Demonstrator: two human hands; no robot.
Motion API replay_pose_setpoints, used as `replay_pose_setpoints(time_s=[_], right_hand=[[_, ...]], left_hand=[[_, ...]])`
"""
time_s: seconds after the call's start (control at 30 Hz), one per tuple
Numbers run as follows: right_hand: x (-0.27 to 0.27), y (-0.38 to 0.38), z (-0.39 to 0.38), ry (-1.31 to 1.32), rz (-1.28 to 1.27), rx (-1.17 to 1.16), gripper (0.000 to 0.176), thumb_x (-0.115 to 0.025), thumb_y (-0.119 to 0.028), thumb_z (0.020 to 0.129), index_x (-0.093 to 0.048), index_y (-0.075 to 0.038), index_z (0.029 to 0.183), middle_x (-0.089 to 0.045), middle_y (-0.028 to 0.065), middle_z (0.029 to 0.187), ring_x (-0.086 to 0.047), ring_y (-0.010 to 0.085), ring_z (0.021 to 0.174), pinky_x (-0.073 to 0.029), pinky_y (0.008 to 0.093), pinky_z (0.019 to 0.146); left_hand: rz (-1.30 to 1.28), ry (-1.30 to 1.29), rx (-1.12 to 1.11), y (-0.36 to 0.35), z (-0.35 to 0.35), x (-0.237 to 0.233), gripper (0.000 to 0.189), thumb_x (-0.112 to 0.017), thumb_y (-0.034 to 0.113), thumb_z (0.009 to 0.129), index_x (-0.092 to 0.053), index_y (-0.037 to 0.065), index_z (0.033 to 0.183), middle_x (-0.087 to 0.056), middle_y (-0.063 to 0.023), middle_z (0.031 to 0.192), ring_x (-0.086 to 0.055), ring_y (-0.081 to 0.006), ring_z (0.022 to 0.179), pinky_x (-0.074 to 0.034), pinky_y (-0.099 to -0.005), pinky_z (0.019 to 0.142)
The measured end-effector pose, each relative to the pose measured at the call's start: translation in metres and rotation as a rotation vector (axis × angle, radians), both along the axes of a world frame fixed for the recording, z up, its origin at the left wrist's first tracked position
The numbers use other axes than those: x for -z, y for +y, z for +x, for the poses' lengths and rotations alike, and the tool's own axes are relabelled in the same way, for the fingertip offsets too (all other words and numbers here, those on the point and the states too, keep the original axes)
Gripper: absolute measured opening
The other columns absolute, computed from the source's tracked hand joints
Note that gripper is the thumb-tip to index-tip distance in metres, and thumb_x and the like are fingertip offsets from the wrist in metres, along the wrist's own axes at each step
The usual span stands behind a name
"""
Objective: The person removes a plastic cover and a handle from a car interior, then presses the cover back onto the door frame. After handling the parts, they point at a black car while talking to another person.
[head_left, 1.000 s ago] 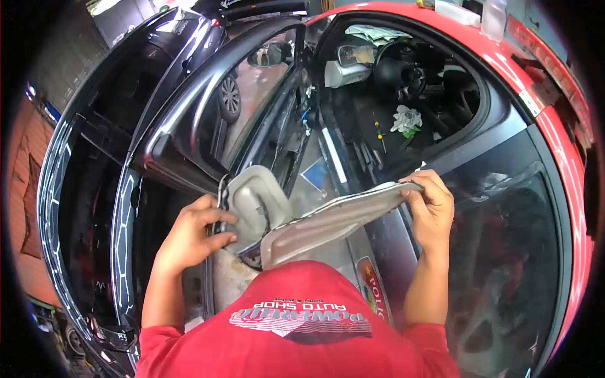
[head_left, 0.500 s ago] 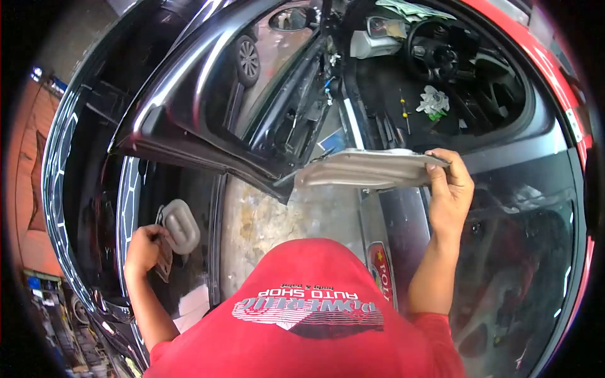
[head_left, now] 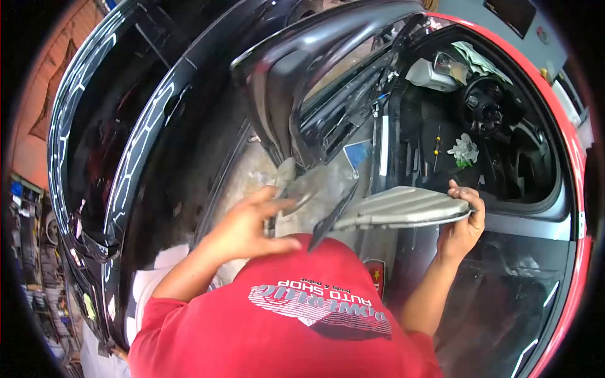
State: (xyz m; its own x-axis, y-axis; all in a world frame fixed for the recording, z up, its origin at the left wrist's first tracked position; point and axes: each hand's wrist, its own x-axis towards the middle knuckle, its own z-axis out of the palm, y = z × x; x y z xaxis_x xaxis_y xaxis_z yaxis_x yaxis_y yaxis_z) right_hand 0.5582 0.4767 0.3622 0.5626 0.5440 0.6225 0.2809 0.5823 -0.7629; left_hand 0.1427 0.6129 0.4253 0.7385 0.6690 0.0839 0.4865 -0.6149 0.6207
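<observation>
My right hand grips the right end of a grey-beige ribbed panel, thumb and fingers pinching its edge. The panel lies nearly level in front of the red shirt. At its left end a thin dark strip sticks out at a slant. My left hand, smeared by motion, is to the left of the strip with a grey rounded piece at its fingers. This piece is blurred, and the hand hides part of it.
Ahead, a dark car door stands open. Inside the red-edged car are a steering wheel, a yellow-handled screwdriver and a crumpled white bundle. Another dark car is at the left. A blue sheet lies beyond the panel.
My left hand has swung right, towards the panel, together with the grey rounded piece. My right hand has lowered and tilted the panel, and the view has shifted left.
</observation>
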Motion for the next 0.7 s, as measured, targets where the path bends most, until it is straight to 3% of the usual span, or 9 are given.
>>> replay_pose_setpoints(time_s=[0.07,0.13,0.23,0.37,0.5,0.57,0.6,0.63,0.7], right_hand=[[0.0,0.0,-0.012,-0.022,0.01,-0.009,0.012,-0.071,-0.007,0.102,-0.07,-0.002,0.114,-0.067,0.0126,0.111,-0.069,0.0238,0.103,-0.05,0.0564,0.119],[0.001,-0.003,-0.019,-0.026,0.03,0.004,0.012,-0.071,-0.005,0.101,-0.069,-0.004,0.113,-0.067,0.012,0.108,-0.069,0.0243,0.104,-0.047,0.0597,0.122],[-0.001,-0.01,-0.028,-0.054,0.087,0.023,0.01,-0.068,-0.005,0.101,-0.068,-0.005,0.111,-0.066,0.0117,0.106,-0.068,0.025,0.105,-0.046,0.0606,0.122],[-0.008,-0.023,-0.04,-0.112,0.103,0.052,0.008,-0.061,-0.007,0.103,-0.065,-0.005,0.109,-0.063,0.0111,0.103,-0.065,0.0272,0.106,-0.045,0.0622,0.123],[-0.014,-0.031,-0.057,-0.158,0.108,0.081,0.004,-0.06,-0.01,0.103,-0.061,-0.006,0.105,-0.061,0.0121,0.102,-0.064,0.0277,0.106,-0.046,0.0624,0.122],[-0.016,-0.032,-0.059,-0.176,0.109,0.093,0.005,-0.059,-0.011,0.104,-0.061,-0.006,0.104,-0.061,0.0125,0.101,-0.065,0.028,0.106,-0.046,0.0625,0.122],[-0.017,-0.033,-0.059,-0.197,0.095,0.103,0.006,-0.059,-0.012,0.104,-0.061,-0.006,0.104,-0.061,0.0126,0.101,-0.065,0.0281,0.106,-0.046,0.0628,0.122],[-0.018,-0.034,-0.059,-0.219,0.083,0.113,0.006,-0.059,-0.013,0.104,-0.061,-0.006,0.105,-0.061,0.0128,0.101,-0.065,0.0282,0.107,-0.046,0.063,0.122],[-0.019,-0.035,-0.061,-0.213,0.103,0.104,0.007,-0.059,-0.013,0.104,-0.06,-0.006,0.104,-0.061,0.0129,0.101,-0.065,0.0283,0.107,-0.046,0.0633,0.122]], left_hand=[[-0.016,-0.014,0.002,-0.015,0.017,-0.001,0.076,-0.095,0.034,0.069,-0.074,0.006,0.136,-0.066,-0.0209,0.128,-0.07,-0.0353,0.107,-0.058,-0.0432,0.091],[0.203,0.087,0.14,-0.018,0.026,0.004,0.082,-0.094,0.046,0.072,-0.072,0.004,0.139,-0.064,-0.0228,0.136,-0.07,-0.0391,0.119,-0.059,-0.0463,0.099],[0.132,0.123,0.217,-0.015,0.03,0.01,0.084,-0.092,0.057,0.075,-0.073,0.002,0.135,-0.064,-0.0231,0.136,-0.069,-0.0418,0.121,-0.058,-0.0492,0.102],[0.085,0.115,0.194,-0.011,0.036,0.019,0.083,-0.09,0.06,0.078,-0.073,0.0,0.133,-0.064,-0.0231,0.133,-0.069,-0.0429,0.119,-0.057,-0.0493,0.101],[-0.145,0.07,0.197,0.01,0.051,0.028,0.073,-0.083,0.053,0.091,-0.07,-0.005,0.132,-0.064,-0.0234,0.127,-0.067,-0.0411,0.116,-0.054,-0.0465,0.098],[-0.297,-0.151,0.306,0.022,0.057,0.05,0.067,-0.078,0.048,0.097,-0.068,-0.005,0.136,-0.063,-0.0227,0.129,-0.065,-0.0368,0.12,-0.052,-0.0442,0.1],[-0.422,-0.164,0.349,0.029,0.057,0.052,0.063,-0.071,0.046,0.103,-0.066,-0.006,0.138,-0.061,-0.0207,0.13,-0.062,-0.0331,0.123,-0.049,-0.0418,0.104],[-0.42,-0.17,0.35,0.041,0.057,0.056,0.063,-0.071,0.046,0.103,-0.066,-0.006,0.138,-0.061,-0.0207,0.13,-0.062,-0.0331,0.123,-0.049,-0.0418,0.104],[-0.685,-0.209,0.492,0.062,0.055,0.064,0.064,-0.064,0.049,0.107,-0.064,-0.006,0.141,-0.06,-0.0178,0.131,-0.06,-0.03,0.124,-0.047,-0.0397,0.106]])
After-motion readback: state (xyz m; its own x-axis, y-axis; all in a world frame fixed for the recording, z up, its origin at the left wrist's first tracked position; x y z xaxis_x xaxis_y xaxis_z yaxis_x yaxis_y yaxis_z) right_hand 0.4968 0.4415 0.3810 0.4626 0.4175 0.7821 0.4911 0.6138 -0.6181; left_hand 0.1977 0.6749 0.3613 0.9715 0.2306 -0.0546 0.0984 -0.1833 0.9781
